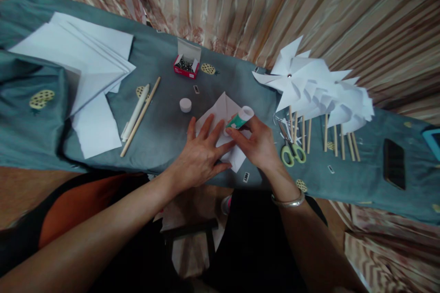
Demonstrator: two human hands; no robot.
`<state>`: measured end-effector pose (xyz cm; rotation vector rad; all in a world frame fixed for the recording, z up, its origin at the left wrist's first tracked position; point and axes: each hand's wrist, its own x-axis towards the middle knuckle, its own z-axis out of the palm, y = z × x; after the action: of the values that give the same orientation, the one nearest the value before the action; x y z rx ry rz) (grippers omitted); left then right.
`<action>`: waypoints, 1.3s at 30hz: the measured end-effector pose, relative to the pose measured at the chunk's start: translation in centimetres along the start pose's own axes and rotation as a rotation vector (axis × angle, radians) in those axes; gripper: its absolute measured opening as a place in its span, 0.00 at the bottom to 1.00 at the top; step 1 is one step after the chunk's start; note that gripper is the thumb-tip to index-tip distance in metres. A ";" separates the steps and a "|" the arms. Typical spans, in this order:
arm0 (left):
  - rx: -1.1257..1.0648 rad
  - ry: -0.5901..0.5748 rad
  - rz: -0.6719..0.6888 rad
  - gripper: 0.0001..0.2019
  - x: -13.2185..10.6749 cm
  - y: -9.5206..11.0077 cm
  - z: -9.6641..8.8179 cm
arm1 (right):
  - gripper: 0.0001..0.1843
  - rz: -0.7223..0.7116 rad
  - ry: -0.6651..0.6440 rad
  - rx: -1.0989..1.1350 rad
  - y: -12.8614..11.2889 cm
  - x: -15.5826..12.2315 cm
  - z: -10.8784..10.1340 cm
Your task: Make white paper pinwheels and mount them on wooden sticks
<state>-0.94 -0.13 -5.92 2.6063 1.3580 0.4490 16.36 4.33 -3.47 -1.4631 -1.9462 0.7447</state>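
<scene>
A white sheet of paper with crease lines (223, 103) lies on the cloth in front of me, partly covered by both hands. My left hand (202, 152) rests flat on it with the fingers spread. In my right hand (256, 139) is a green and white glue stick (239, 119), tilted, its lower end down at the paper. The tip is hidden by my fingers, so contact with the paper cannot be made out. A round white cap (185, 105) stands on the cloth to the left of the paper.
Folded white paper (92, 59) is piled at the left, near a white pen (135, 112) and a wooden stick (140, 116). A red box (186, 66) holds small metal pins. Finished paper pinwheels (309, 84), green-handled scissors (292, 152) and a phone (394, 164) lie at the right.
</scene>
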 end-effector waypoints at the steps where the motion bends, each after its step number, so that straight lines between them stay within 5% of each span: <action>1: 0.004 0.000 0.002 0.24 0.0 0.0 0.0 | 0.10 -0.001 0.000 0.003 0.0 0.1 0.0; 21: 0.028 -0.008 0.008 0.26 0.0 -0.1 0.0 | 0.14 0.024 0.028 0.015 0.2 0.5 0.2; 30: -0.003 -0.011 -0.005 0.26 0.0 0.0 -0.1 | 0.16 0.143 0.030 0.375 1.5 0.6 -0.3; 39: -0.016 -0.001 -0.004 0.26 0.0 -0.1 0.0 | 0.13 0.144 0.067 0.424 1.9 0.6 -0.8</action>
<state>-1.04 -0.10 -5.95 2.5903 1.3531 0.4565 18.07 5.41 -4.25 -1.3509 -1.5248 1.0814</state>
